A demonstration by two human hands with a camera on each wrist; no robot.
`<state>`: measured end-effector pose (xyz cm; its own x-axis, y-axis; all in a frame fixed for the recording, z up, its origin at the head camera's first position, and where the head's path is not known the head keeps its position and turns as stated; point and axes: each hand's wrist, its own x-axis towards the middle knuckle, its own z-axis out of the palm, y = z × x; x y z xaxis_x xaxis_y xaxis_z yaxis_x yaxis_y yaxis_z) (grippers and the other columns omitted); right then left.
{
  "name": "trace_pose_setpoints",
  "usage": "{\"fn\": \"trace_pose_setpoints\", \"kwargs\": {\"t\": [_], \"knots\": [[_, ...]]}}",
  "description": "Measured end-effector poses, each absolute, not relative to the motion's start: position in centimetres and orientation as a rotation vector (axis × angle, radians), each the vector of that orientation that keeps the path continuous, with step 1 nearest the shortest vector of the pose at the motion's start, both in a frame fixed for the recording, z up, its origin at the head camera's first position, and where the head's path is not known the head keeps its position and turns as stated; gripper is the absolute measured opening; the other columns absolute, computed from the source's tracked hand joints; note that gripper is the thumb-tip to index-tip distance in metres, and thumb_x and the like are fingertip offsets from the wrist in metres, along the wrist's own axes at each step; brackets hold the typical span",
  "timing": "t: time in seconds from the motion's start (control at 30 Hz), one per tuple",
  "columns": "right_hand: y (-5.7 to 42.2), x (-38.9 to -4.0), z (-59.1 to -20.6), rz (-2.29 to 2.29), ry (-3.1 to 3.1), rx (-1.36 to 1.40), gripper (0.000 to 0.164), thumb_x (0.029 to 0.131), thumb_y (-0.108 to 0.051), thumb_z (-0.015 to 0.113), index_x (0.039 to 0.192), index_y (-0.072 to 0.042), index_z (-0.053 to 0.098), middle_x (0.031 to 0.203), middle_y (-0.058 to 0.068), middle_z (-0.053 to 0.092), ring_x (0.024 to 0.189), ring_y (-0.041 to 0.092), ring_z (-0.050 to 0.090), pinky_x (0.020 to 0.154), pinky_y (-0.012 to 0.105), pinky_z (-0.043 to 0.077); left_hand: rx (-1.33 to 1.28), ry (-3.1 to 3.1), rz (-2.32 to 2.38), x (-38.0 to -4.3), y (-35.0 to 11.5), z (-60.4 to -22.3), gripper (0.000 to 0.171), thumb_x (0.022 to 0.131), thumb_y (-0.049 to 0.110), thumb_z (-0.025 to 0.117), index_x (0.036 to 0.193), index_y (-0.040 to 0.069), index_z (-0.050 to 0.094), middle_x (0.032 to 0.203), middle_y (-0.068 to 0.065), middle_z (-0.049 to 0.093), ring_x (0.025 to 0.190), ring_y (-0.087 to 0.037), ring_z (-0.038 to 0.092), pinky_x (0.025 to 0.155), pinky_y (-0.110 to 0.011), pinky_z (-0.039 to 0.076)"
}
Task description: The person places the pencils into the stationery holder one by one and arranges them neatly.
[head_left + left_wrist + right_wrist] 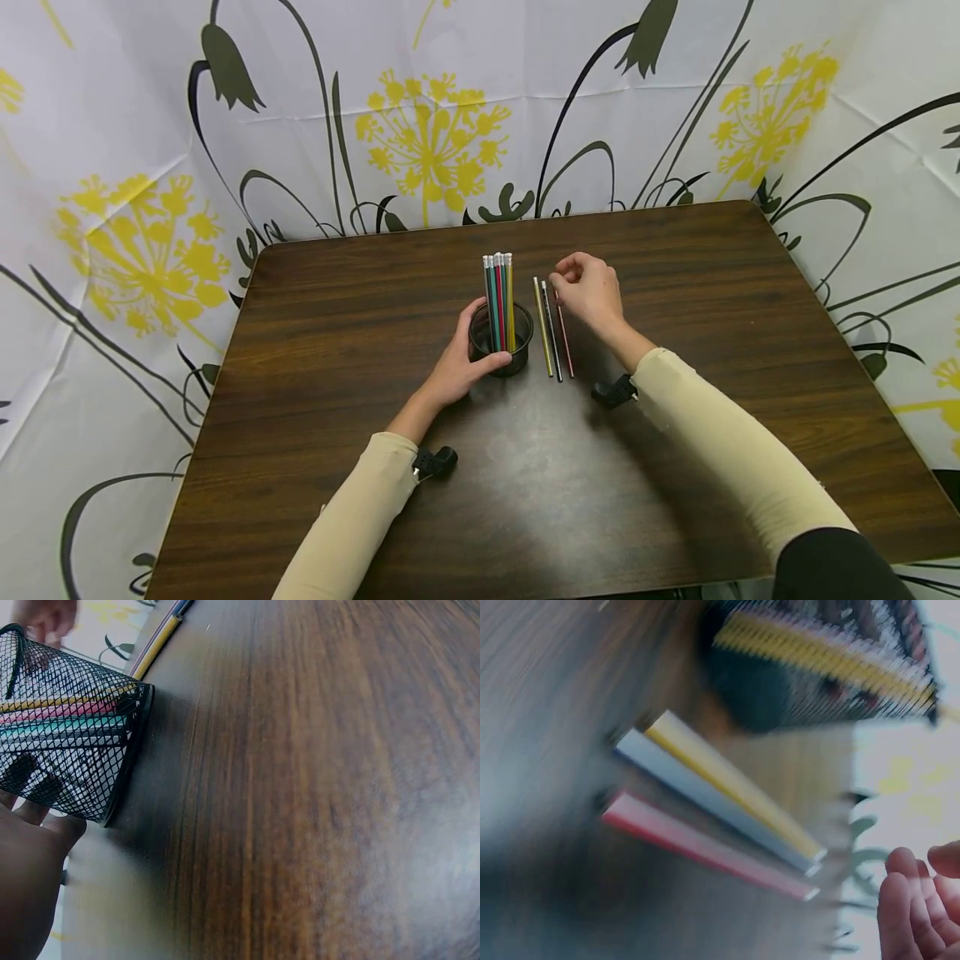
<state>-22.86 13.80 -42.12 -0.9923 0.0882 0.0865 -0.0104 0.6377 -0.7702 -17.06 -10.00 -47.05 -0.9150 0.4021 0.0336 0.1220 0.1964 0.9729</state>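
My left hand (452, 367) grips a black mesh pencil cup (521, 358) by its left side, the thumb across the front. Several pencils (498, 300) stand in it, eraser ends up; teal, red and yellow ones show. To the cup's right, a yellow pencil (543, 327), a dark pencil (552, 333) and a red pencil (566, 340) lie side by side on the table. Over the red one's far end hovers my right hand (592, 293), fingers loosely bent. The right wrist view shows those fingers (897, 911) holding nothing, apart from the pencils.
A brown wood-grain table (315, 358) carries everything. Behind it hangs a white curtain (300, 150) with yellow and grey-green flower prints. Black wrist devices (437, 461) sit on both sleeves.
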Motion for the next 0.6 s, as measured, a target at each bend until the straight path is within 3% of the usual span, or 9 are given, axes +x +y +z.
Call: {"fn": "trace_pose_setpoints", "kwargs": {"t": [0.2,0.37,0.6], "knots": [[15.6,-23.1,-45.2,1.193,-2.993,-0.133,0.027,0.093,-0.027,0.068,0.112,-0.009,0.068,0.089,0.005,0.070,0.070,0.020,0.064,0.065,0.037,0.048,0.501,2.249,1.788,-17.2,-10.1,-47.6,0.086,0.090,0.019,0.072,0.153,0.037,0.017,0.152,-0.002,0.032,0.140,-0.018,0.030,0.112,-0.052,0.027],[15.8,-23.0,-46.7,1.152,-3.093,-0.118,0.032,0.092,-0.032,0.069,0.114,-0.009,0.067,0.090,0.005,0.069,0.068,0.020,0.064,0.062,0.037,0.050,0.519,2.223,1.799,-17.2,-9.9,-47.3,0.087,0.091,0.013,0.070,0.155,0.027,0.014,0.154,-0.009,0.030,0.141,-0.024,0.028,0.113,-0.053,0.023],[15.4,-23.0,-46.6,0.933,-3.158,-0.048,0.031,0.088,-0.029,0.071,0.110,-0.007,0.071,0.093,0.007,0.070,0.087,0.027,0.063,0.077,0.046,0.050,0.536,2.199,1.784,-16.3,-9.9,-44.5,0.085,0.091,0.006,0.068,0.155,0.010,0.012,0.153,-0.019,0.028,0.141,-0.032,0.027,0.112,-0.057,0.022]]}}
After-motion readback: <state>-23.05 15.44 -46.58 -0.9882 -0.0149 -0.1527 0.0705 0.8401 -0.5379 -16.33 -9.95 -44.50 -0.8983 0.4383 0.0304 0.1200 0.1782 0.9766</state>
